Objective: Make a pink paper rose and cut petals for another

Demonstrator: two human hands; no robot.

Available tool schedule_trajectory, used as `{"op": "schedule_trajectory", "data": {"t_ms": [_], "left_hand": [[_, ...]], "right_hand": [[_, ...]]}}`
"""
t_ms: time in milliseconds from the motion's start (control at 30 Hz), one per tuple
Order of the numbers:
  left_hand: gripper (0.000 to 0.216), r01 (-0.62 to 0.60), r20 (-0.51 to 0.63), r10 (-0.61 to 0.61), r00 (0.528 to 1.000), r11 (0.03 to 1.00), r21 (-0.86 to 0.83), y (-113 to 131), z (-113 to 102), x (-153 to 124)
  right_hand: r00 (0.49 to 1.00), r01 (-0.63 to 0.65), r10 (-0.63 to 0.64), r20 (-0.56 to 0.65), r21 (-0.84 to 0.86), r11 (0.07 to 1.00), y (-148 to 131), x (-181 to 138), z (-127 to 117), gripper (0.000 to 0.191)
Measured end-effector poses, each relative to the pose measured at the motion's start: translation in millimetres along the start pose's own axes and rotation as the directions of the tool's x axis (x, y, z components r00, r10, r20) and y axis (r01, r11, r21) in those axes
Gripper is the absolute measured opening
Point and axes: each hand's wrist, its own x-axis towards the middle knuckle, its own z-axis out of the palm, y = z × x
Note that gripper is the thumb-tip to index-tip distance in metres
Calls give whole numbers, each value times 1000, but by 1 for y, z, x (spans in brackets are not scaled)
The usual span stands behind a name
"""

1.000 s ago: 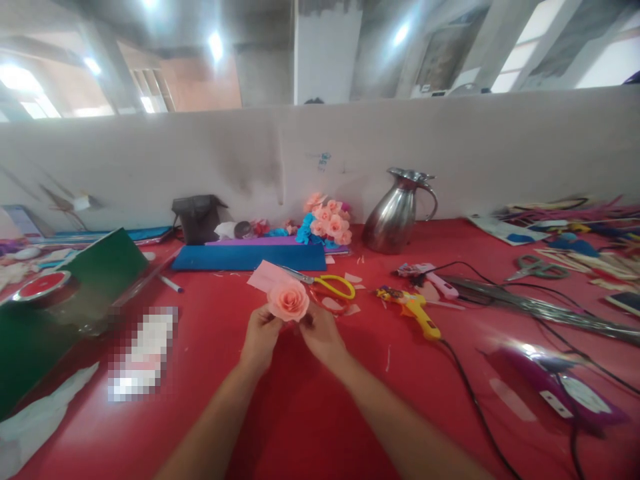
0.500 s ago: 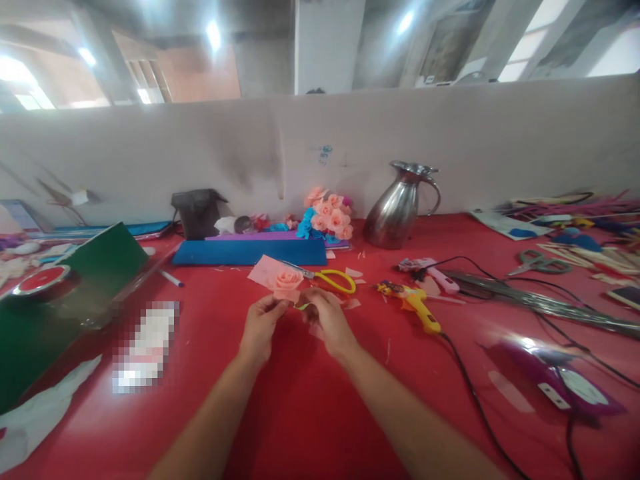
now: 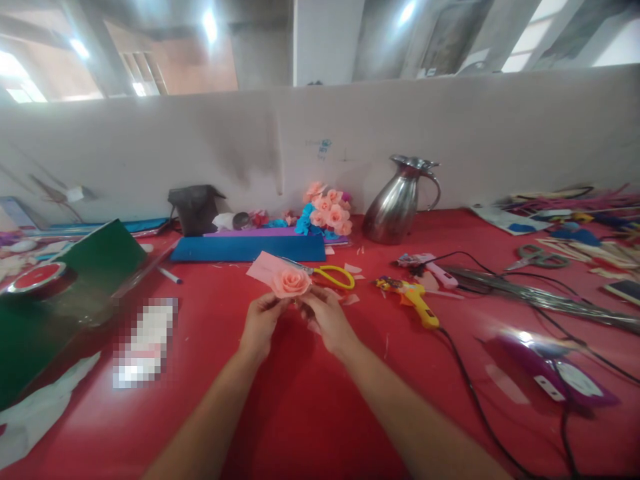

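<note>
A pink paper rose (image 3: 291,282) is pinched between my two hands above the red table. My left hand (image 3: 263,323) grips its lower left side with thumb and fingers. On the lower right, the fingers of my right hand (image 3: 326,317) are closed at the base of the flower. Whatever stem lies under the bloom is hidden by my fingers. Just beyond the rose lie a piece of pink paper (image 3: 263,267) and yellow-handled scissors (image 3: 336,276), whose blades are partly covered.
Behind are a blue folded sheet (image 3: 250,249), a bunch of paper flowers (image 3: 330,212) and a steel jug (image 3: 393,207). To the right, a yellow glue gun (image 3: 423,308) trails a black cable. A green board (image 3: 100,267) stands left.
The rose has turned so its face shows more, tilting up and slightly right. My right fingers have closed in against its base, and the green strip seen there is now hidden.
</note>
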Motion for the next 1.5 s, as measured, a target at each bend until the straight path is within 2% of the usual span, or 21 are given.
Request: {"op": "schedule_trajectory", "data": {"t_ms": [133, 333, 600, 933, 1233, 1500], "left_hand": [[16, -9, 5, 9, 1000, 1000, 6, -1, 0, 0], [16, -4, 23, 4, 1000, 1000, -12, 2, 1, -1], [16, 3, 1, -3, 1000, 999, -41, 0, 2, 1], [15, 62, 6, -62, 998, 985, -159, 1, -1, 2], [18, 99, 16, -98, 995, 977, -189, 3, 1, 1], [18, 29, 40, -25, 999, 993, -113, 4, 0, 0]], "right_hand": [[1000, -16, 14, 27, 44, 999, -3, -1, 0, 17], [995, -100, 101, -6, 79, 992, -5, -2, 0, 15], [995, 34, -48, 86, 160, 987, -1, 1, -2, 14], [998, 38, -43, 36, 131, 991, -2, 1, -2, 9], [999, 6, -2, -38, 102, 995, 1, 3, -3, 16], [999, 16, -15, -30, 31, 999, -3, 0, -1, 17]]}}
